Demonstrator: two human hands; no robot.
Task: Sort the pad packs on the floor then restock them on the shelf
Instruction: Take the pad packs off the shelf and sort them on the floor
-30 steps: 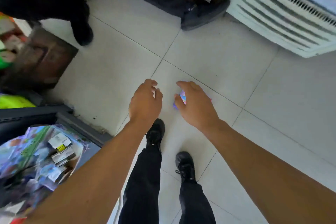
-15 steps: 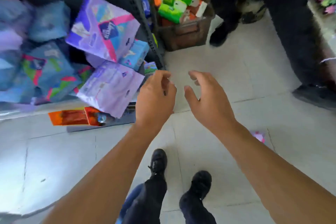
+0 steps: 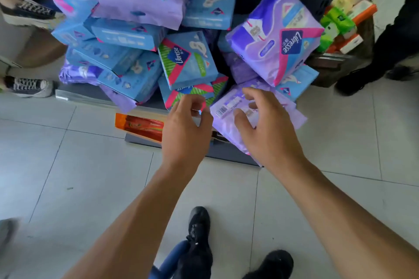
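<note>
Now leaning over the heap of pad packs (image 3: 188,61), jumbled on the low shelf (image 3: 229,154) at 12 o'clock; half a second ago only approaching it from the side, with the packs off at 10 o'clock, and a second ago looking at bare tile with a small pack under the right hand. Meaning for the task: search of the floor apparently over for the moment, sorting of the heap about to begin.

Left hand (image 3: 184,129) loosely curled, fingertips near the green-striped pack (image 3: 192,92), gripping nothing. Right hand (image 3: 265,127) spread, fingers half bent over the lilac pack (image 3: 229,106) that overhangs the shelf edge; touching or just above it, not possible to tell. No clamp on it visible yet. Earlier both hands in the air in front of the shelf, empty.

Large purple pack (image 3: 274,34) tilted at 1 o'clock, leaning on the others. Blue boxes (image 3: 127,34) stacked askew at 11 o'clock. Orange packet (image 3: 140,125) flat below the shelf edge at 9 o'clock of the left hand. Crate (image 3: 340,61) of green and orange goods at 2 o'clock. Other people's shoes (image 3: 29,85) at 9 o'clock.

Likely next: closing on the lilac pack, which looks soft and liable to slide.
</note>
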